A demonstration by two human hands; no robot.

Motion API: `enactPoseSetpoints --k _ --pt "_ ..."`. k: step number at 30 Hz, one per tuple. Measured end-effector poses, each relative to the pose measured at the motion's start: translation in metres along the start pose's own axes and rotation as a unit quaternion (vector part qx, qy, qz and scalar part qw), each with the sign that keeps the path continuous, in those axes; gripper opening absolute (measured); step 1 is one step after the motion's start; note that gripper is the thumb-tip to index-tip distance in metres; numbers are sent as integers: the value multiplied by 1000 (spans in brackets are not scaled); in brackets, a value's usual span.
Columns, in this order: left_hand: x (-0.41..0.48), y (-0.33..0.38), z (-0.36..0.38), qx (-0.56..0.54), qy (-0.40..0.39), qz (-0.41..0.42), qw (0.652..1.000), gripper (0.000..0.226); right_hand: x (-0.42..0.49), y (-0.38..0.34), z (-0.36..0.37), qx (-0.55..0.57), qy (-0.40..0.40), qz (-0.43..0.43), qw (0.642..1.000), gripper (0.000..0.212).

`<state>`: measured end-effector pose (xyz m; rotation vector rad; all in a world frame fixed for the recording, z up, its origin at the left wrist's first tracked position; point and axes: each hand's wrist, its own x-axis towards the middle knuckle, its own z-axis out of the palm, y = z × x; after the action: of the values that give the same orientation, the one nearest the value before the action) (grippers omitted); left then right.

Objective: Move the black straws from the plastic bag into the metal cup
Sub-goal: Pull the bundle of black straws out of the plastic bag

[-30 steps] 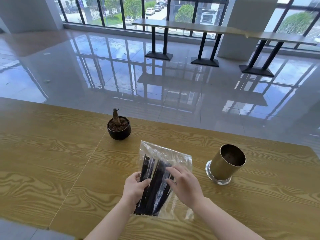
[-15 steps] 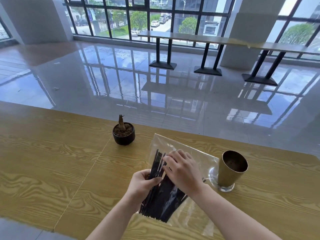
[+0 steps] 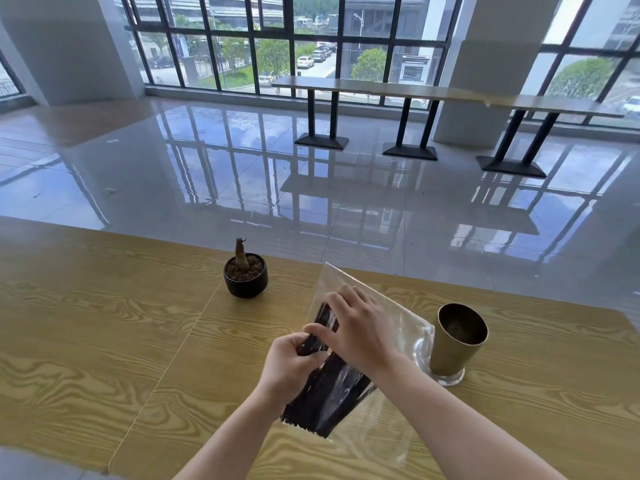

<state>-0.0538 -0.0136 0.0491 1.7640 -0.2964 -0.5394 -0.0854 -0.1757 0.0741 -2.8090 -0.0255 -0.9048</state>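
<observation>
Spanning the foreground: wooden table [image 3: 104,341], pale grain

Plastic bag [image 3: 398,323], clear, held tilted above the table by both hands, its right corner just beside the cup

Black straws [image 3: 332,393], one bundle, inside the bag, running from between the hands down toward the near edge

Metal cup [image 3: 457,355], brass-toned, upright, right of the bag

Right hand [image 3: 360,330], fingers curled over the bag's upper part, thumb pinching it

Left hand [image 3: 287,365], clasping the straw bundle through the film, close under the right thumb

Potted plant [image 3: 246,282], small black pot, left of the bag, apart

The plastic bag [image 3: 408,323] has tilted toward the metal cup [image 3: 457,355].
</observation>
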Motion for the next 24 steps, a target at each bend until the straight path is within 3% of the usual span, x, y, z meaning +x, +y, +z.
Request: enactPoseSetpoints --k 2,5,9,13,17,21,24 --pt "-2 3 6 82 47 25 995 15 5 -6 -1 -9 -4 32 999 57" --pt "-4 7 11 153 115 54 980 31 6 -15 1 -6 -6 59 998 47" --pt "-6 6 11 180 121 65 974 33 4 -19 1 10 10 48 999 22" --pt "-10 1 6 168 114 50 978 26 1 -20 -2 11 15 20 1000 18" --pt "-13 0 -2 108 97 16 989 16 6 -16 -14 53 19 63 996 17" --pt "-17 -2 -14 -40 65 -40 996 5 25 5 -36 97 -5 163 982 9" --pt "-20 -4 -20 -96 48 -53 993 5 47 22 -56 120 24 245 962 13"
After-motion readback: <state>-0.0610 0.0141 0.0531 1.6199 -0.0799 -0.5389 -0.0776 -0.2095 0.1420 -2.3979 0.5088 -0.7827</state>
